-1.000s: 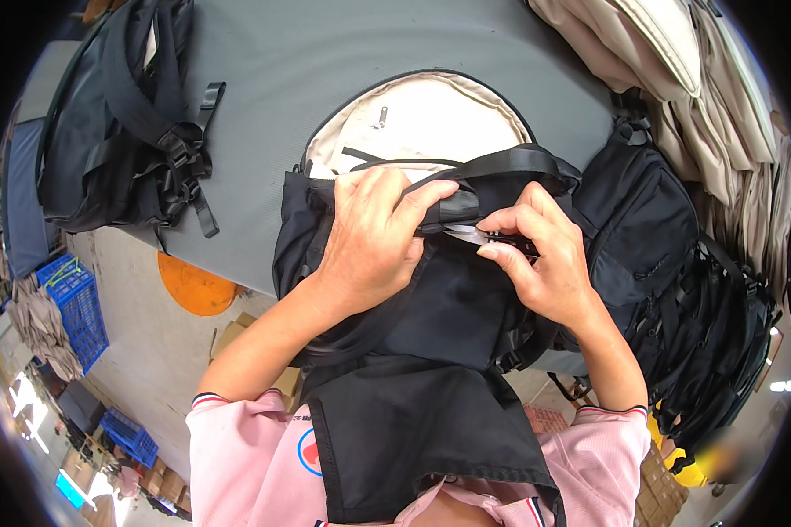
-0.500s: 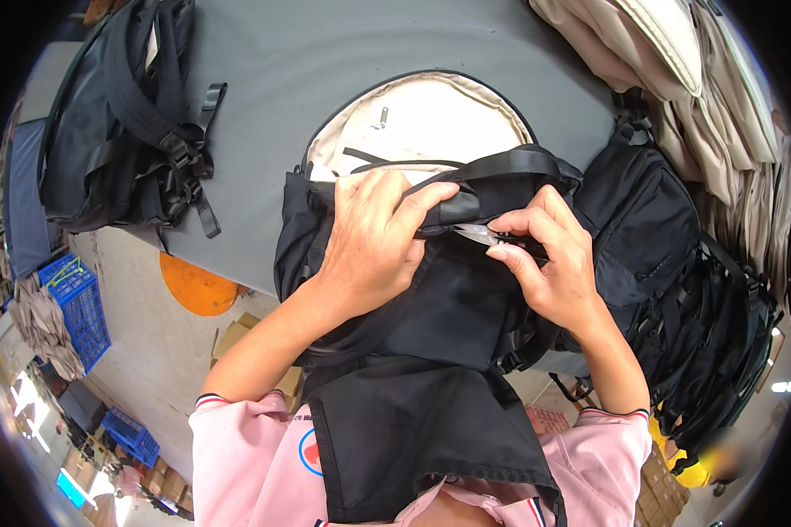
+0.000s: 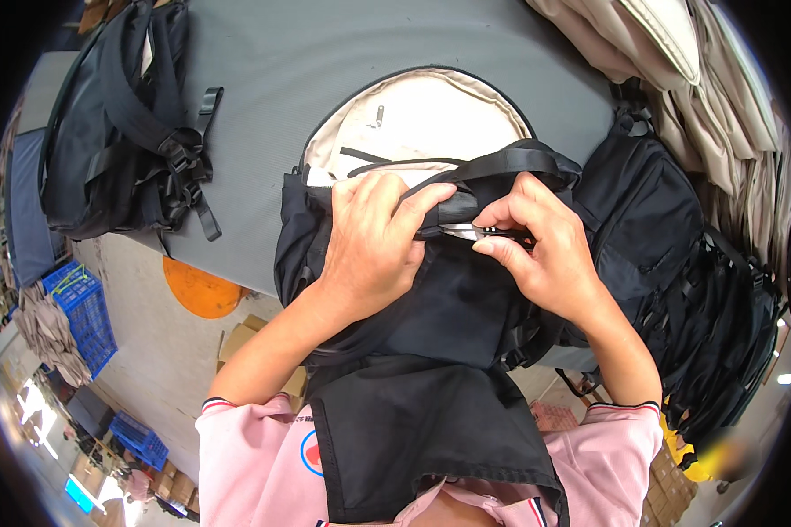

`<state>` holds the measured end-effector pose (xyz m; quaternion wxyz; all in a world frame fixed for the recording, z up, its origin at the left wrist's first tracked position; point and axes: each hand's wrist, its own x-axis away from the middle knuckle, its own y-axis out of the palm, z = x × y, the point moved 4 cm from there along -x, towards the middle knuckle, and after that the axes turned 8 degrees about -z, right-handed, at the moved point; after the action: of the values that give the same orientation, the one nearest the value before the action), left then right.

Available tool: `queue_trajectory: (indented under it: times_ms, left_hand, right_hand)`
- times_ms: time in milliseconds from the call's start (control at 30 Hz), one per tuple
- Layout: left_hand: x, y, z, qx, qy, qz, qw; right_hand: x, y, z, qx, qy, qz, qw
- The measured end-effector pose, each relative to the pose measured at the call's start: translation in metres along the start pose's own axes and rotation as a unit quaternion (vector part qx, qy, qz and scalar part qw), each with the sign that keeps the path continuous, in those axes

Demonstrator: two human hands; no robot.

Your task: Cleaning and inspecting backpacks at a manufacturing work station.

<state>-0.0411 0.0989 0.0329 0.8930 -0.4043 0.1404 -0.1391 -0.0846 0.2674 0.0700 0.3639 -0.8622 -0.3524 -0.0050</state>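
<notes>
A black backpack (image 3: 444, 303) lies unzipped in front of me, its cream lining (image 3: 448, 110) facing up at the far side. My left hand (image 3: 371, 233) is closed on the bag's top edge, thumb and forefinger pinching the black fabric next to the handle strap (image 3: 514, 164). Between the thumb and fingers of my right hand (image 3: 549, 250) is a pair of small thread snips (image 3: 459, 229). Their metal blades point left, at the seam close to my left fingertips. Part of the snips' dark handle is hidden in my right hand.
A grey table (image 3: 395, 35) carries the work. Another black backpack (image 3: 119, 132) stands at the left, straps hanging loose. Black bags (image 3: 646, 211) and beige bags (image 3: 721, 132) are piled on the right. Below at left are an orange stool (image 3: 202, 288) and a blue crate (image 3: 81, 312).
My right hand has moved slightly left and up, bringing the snips closer to my left fingers. The blades look narrower together now. My left hand keeps its pinch on the bag.
</notes>
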Motion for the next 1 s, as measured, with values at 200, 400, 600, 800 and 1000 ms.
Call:
queue_trajectory:
  times_ms: [200, 400, 600, 800, 1000]
  left_hand:
    - [0.003, 0.001, 0.001, -0.004, 0.006, 0.009, 1.000]
    - [0.004, 0.002, 0.002, -0.010, 0.012, 0.013, 1.000]
    - [0.003, 0.000, 0.003, -0.014, 0.009, 0.006, 1.000]
    - [0.001, -0.001, 0.002, 0.007, -0.004, 0.008, 1.000]
    - [0.001, -0.003, 0.002, 0.005, -0.010, 0.004, 1.000]
  right_hand:
    - [-0.001, -0.002, -0.004, -0.015, 0.035, -0.029, 0.999]
    - [0.000, -0.003, -0.007, -0.012, 0.049, -0.033, 0.998]
    - [-0.002, -0.004, -0.008, -0.007, 0.062, -0.034, 0.997]
    - [0.009, 0.002, 0.008, -0.177, 0.056, 0.029, 0.982]
    - [0.005, 0.000, -0.007, 0.000, 0.017, 0.011, 1.000]
